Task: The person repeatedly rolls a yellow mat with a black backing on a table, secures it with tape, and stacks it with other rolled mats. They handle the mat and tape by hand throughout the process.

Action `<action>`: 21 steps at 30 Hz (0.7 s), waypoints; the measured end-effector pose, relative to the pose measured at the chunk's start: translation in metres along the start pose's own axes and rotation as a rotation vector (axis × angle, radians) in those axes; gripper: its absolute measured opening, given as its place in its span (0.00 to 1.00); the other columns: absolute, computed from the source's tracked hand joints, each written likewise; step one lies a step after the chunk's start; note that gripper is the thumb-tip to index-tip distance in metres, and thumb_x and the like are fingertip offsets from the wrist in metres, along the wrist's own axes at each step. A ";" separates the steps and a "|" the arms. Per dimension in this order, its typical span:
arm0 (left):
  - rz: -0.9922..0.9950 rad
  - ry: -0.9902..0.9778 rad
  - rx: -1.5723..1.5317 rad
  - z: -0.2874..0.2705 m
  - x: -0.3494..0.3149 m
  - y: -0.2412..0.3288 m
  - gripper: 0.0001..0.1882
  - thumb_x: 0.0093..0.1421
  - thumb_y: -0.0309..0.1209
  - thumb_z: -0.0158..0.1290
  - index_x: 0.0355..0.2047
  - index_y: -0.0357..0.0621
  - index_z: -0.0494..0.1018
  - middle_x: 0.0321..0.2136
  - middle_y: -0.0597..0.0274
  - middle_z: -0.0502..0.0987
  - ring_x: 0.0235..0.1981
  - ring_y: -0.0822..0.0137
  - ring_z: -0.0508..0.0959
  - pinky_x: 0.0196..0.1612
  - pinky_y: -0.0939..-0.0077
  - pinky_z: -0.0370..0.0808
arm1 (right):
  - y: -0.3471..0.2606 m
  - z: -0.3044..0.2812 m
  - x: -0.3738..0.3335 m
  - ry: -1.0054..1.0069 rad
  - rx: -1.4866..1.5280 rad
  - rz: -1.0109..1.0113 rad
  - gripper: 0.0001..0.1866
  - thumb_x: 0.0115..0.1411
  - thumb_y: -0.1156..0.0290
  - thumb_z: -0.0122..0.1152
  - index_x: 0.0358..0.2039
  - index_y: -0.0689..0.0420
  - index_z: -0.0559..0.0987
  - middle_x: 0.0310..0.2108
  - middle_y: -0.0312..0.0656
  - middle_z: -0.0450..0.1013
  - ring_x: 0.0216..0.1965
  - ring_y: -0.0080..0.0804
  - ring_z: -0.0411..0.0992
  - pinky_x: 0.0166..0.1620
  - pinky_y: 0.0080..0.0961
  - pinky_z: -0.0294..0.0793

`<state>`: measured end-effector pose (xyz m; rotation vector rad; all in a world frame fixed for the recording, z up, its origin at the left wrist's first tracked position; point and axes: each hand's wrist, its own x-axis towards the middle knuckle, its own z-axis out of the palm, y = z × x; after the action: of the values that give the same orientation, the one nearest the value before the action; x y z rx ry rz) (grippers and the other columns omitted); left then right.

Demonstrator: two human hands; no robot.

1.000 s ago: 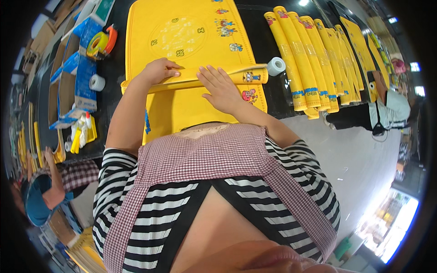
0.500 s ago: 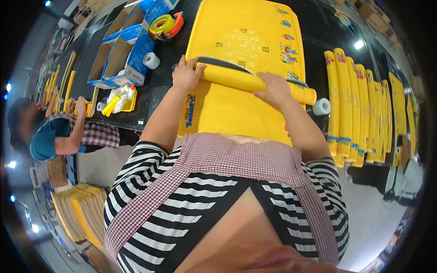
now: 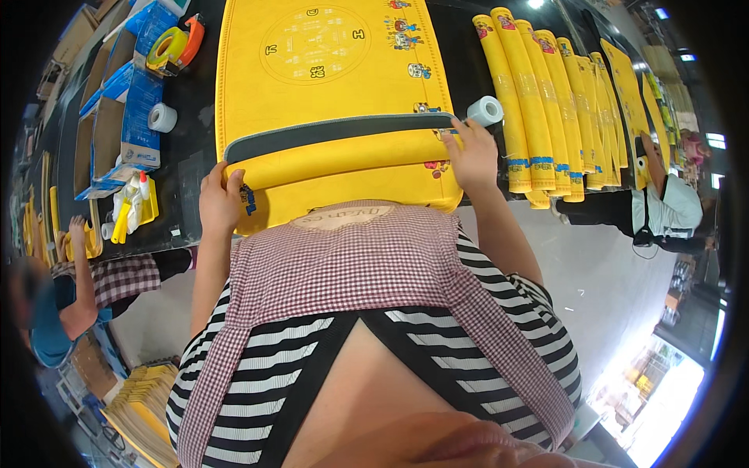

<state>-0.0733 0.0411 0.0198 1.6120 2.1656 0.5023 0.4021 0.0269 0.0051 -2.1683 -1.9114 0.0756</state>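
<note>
In front of me a yellow mat (image 3: 312,86) with printed figures lies flat on the black table. Across its near part runs a curled yellow mat edge (image 3: 343,156), with a dark grey underside strip showing along the far side. My left hand (image 3: 220,199) grips the left end of this curl, thumb on top and fingertips partly hidden. At the right end, my right hand (image 3: 473,156) pinches the curl's corner between thumb and fingers. Whether the curl belongs to the flat mat or to a separate one on it, I cannot tell.
Several rolled yellow mats (image 3: 538,109) line the right side, beside a white tape roll (image 3: 485,111). Leftward are blue cartons (image 3: 140,101), tape dispensers (image 3: 173,48), another white roll (image 3: 162,117) and a yellow tray (image 3: 148,204). People work at both sides.
My hands have moved apart to the curl's two ends. The tilted, tighter roll now lies wider and straighter, with more dark underside showing. My view has shifted to the right.
</note>
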 end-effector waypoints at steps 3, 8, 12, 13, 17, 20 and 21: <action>0.038 0.005 -0.019 0.002 -0.002 -0.001 0.26 0.68 0.46 0.57 0.59 0.42 0.76 0.54 0.41 0.78 0.55 0.44 0.79 0.58 0.57 0.75 | 0.026 0.014 -0.013 -0.053 0.642 0.243 0.33 0.69 0.56 0.63 0.68 0.60 0.70 0.63 0.57 0.71 0.65 0.53 0.69 0.69 0.40 0.64; 0.049 0.017 -0.099 -0.001 -0.013 -0.006 0.25 0.66 0.40 0.61 0.60 0.41 0.75 0.51 0.45 0.79 0.50 0.51 0.81 0.56 0.62 0.77 | 0.013 0.015 -0.030 -0.015 1.180 0.408 0.31 0.70 0.71 0.62 0.70 0.63 0.63 0.67 0.54 0.66 0.64 0.43 0.69 0.66 0.35 0.69; 0.051 0.044 -0.174 0.004 -0.028 -0.012 0.26 0.66 0.37 0.61 0.61 0.41 0.73 0.53 0.46 0.78 0.49 0.52 0.82 0.55 0.62 0.78 | 0.027 0.035 -0.046 0.039 1.583 0.375 0.21 0.72 0.78 0.55 0.63 0.60 0.67 0.65 0.51 0.67 0.62 0.41 0.70 0.65 0.38 0.71; 0.053 0.050 -0.185 0.002 -0.031 -0.014 0.26 0.66 0.37 0.61 0.61 0.41 0.73 0.53 0.46 0.78 0.49 0.52 0.82 0.55 0.61 0.78 | 0.031 0.043 -0.048 0.053 1.658 0.386 0.18 0.72 0.78 0.53 0.61 0.59 0.68 0.64 0.51 0.68 0.61 0.41 0.70 0.65 0.40 0.71; 0.114 0.073 -0.270 0.007 -0.031 -0.034 0.22 0.66 0.34 0.61 0.57 0.36 0.75 0.49 0.43 0.80 0.46 0.52 0.83 0.52 0.64 0.79 | 0.051 0.057 -0.052 0.075 1.897 0.317 0.03 0.75 0.74 0.51 0.45 0.58 0.71 0.63 0.53 0.70 0.60 0.44 0.72 0.65 0.43 0.71; 0.068 0.112 -0.392 0.016 -0.035 -0.039 0.30 0.65 0.35 0.62 0.64 0.35 0.70 0.50 0.43 0.81 0.45 0.54 0.84 0.51 0.66 0.79 | 0.056 0.049 -0.046 -0.006 1.592 0.301 0.13 0.76 0.74 0.50 0.57 0.62 0.72 0.62 0.52 0.71 0.60 0.38 0.71 0.65 0.36 0.71; -0.026 0.025 -0.385 0.000 -0.043 -0.021 0.32 0.69 0.34 0.59 0.69 0.34 0.64 0.52 0.44 0.81 0.49 0.59 0.83 0.54 0.69 0.77 | 0.042 0.028 -0.044 -0.043 1.436 0.322 0.22 0.76 0.74 0.49 0.68 0.65 0.67 0.65 0.53 0.70 0.64 0.38 0.69 0.67 0.33 0.68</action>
<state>-0.0787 -0.0060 0.0133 1.3700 1.9538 0.8748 0.4309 -0.0162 -0.0367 -1.3306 -0.8528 1.1342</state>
